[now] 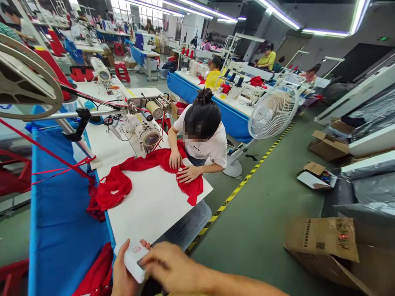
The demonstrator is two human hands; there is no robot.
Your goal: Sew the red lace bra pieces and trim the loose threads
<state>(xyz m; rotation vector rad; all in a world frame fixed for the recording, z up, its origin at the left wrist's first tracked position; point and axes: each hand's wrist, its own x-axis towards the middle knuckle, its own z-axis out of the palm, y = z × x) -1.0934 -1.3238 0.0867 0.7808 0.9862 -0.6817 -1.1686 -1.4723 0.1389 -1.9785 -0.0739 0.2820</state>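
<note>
At the bottom of the view, my left hand (124,273) is wrapped around a small white flat device with rounded corners (132,255). A small red mark shows on its face. My right hand (169,263) reaches in from the right, slightly blurred, with its fingers bent together against the device's right edge. A small dark patch shows at those fingertips, and I cannot make out what it is. Just beyond both hands lies the near corner of a white sewing table (138,209). Red fabric (115,187) stretches across that table, under another person's two hands.
A person in a white shirt (212,139) leans over the table beside a sewing machine (146,133). Blue cloth (61,197) hangs at left, holding red fabric. A white fan (273,111) stands behind. Cardboard boxes (324,242) sit right of the aisle's yellow-black tape (243,181).
</note>
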